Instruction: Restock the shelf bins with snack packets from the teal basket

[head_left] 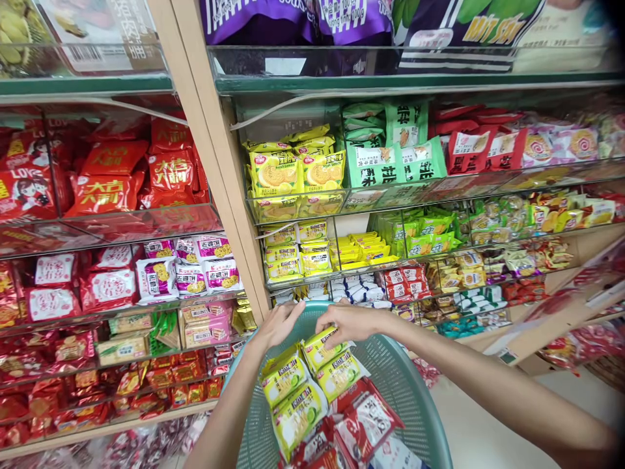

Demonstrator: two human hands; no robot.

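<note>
Lemon packets [299,412]: slanting lengthwise up rightward in green basket [414,394]; pinching one with right hand [344,322]; cannot tell hidden hold of left hand [279,324].

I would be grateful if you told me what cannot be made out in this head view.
- Bottom of the basket: largely hidden by lemon packets and red packets.
- Basket's near rim: cut off by the lower edge.
- Right hand's fingertips: partly hidden by the hand itself, so its grip is unclear.
- Tops of the purple bags: cut off by the upper edge.
- Labels on far-right packets: too blurred.
</note>
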